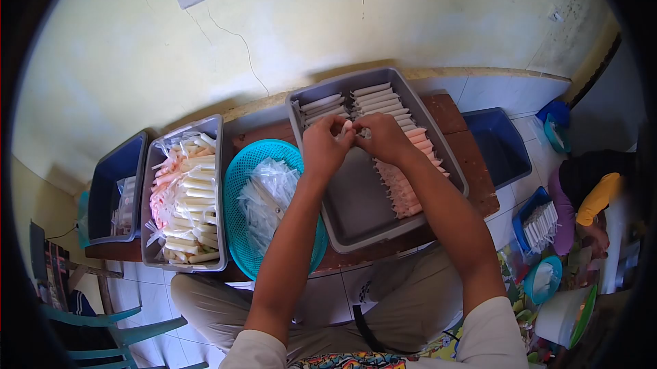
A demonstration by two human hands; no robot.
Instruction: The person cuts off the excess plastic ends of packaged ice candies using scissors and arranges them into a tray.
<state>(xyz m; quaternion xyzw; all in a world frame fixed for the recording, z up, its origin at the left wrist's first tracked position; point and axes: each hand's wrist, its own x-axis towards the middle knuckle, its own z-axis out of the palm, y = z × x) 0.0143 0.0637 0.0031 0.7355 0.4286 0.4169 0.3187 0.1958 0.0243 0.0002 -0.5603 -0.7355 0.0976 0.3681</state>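
Observation:
My left hand (330,142) and my right hand (383,138) meet above the grey tray (345,232), fingers pinched together. Between the fingertips is a plastic-wrapped stick, mostly hidden; a bit of clear plastic shows at the right fingers. Inside the tray, white wrapped sticks (376,99) lie in rows at the far side, one row partly behind my hands. Pink wrapped sticks (404,188) line the tray's right side. Beside my left forearm stands a turquoise basket (236,184) holding clear plastic sleeves (263,198) and scissors (268,198).
A grey bin (220,198) of loose white and pink sticks stands left of the basket, beside a dark blue bin (102,191). The wooden bench (472,157) supports the tray. Another person (595,184) sits at right near a blue container (523,212). A green chair (130,331) is lower left.

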